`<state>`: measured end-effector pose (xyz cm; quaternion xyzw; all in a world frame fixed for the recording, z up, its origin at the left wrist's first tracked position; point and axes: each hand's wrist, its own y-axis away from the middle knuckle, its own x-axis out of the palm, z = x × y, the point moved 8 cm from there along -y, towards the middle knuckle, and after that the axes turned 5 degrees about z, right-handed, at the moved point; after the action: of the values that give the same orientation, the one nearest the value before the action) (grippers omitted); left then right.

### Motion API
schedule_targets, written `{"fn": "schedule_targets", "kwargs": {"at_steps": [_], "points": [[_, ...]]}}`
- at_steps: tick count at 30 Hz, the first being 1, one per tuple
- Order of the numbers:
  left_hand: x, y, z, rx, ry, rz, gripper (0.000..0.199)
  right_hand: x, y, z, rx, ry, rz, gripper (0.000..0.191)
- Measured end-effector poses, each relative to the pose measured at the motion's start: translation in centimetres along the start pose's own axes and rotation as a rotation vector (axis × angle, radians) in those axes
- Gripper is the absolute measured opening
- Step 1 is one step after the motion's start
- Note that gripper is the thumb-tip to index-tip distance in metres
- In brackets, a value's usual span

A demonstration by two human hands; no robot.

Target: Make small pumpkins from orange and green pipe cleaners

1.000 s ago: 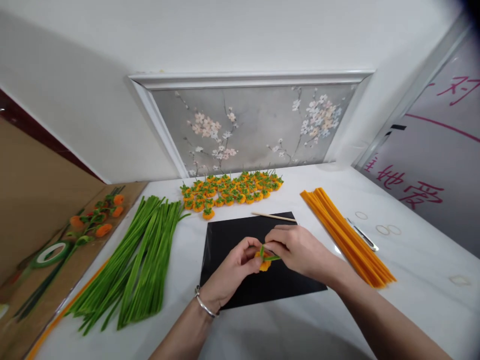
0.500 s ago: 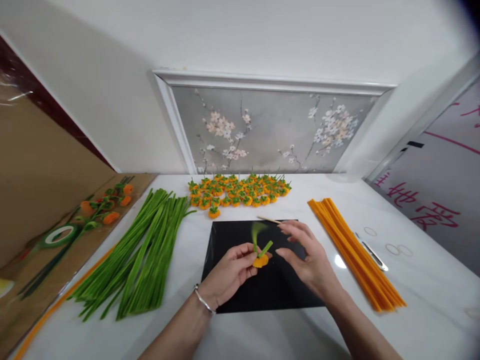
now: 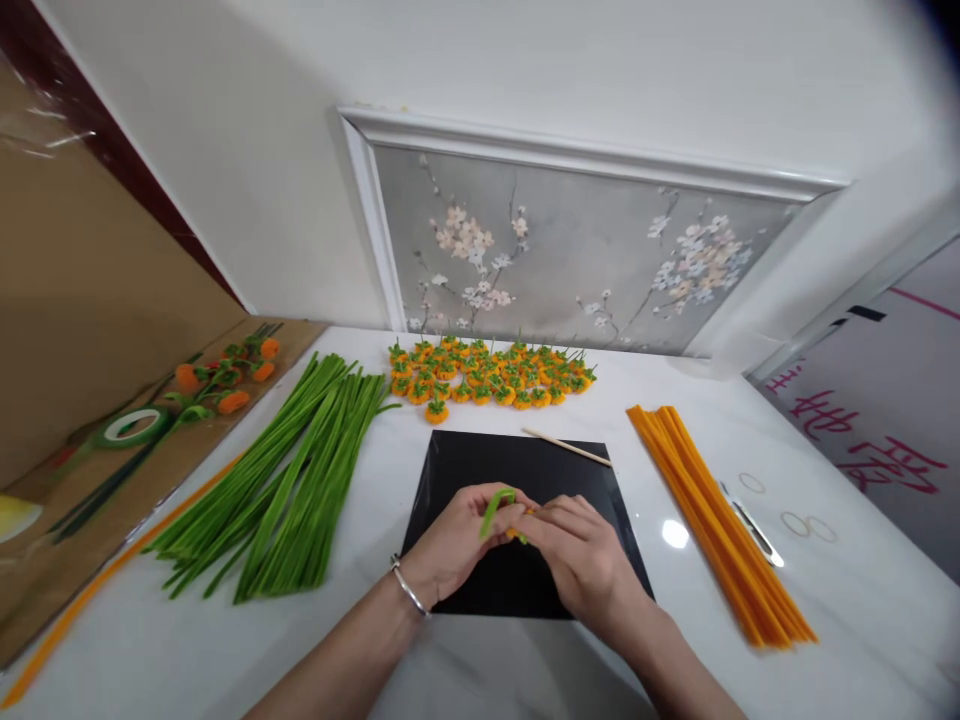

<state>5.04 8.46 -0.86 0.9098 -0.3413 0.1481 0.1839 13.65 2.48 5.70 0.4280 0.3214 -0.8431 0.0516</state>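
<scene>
Above the black mat [image 3: 480, 590], my left hand [image 3: 465, 530] pinches a small orange pipe-cleaner pumpkin [image 3: 516, 535], mostly hidden behind fingers. A green pipe-cleaner piece [image 3: 495, 508] curls up from it beside my left thumb. My right hand [image 3: 581, 550] is closed against the same piece, its fingertips touching it; what exactly they grip is hidden. A thin wooden stick [image 3: 568, 446] lies across the far right edge of the mat, apart from both hands.
Finished orange pumpkins with green tops [image 3: 487, 375] stand grouped behind the mat. Green pipe cleaners [image 3: 300, 490] lie left, orange pipe cleaners [image 3: 716, 520] right, beside a cutter knife [image 3: 752, 525] and rubber bands [image 3: 795, 523]. Green tape [image 3: 135, 427] rests on cardboard at the left.
My right hand has moved in from the right and closed at the pumpkin. The upright green ends are now bent over. The view has tilted slightly.
</scene>
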Motion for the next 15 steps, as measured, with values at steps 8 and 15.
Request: {"fn": "schedule_targets", "kwargs": {"at_steps": [8,15], "points": [[1.2,0.4,-0.1,-0.024,-0.172,0.136,0.022,-1.0,0.1,-1.3,-0.005,0.277,-0.055,0.028],[0.9,0.3,-0.4,0.030,-0.162,0.129,0.018,-1.2,0.8,-1.1,0.004,0.459,-0.115,0.027]]}}
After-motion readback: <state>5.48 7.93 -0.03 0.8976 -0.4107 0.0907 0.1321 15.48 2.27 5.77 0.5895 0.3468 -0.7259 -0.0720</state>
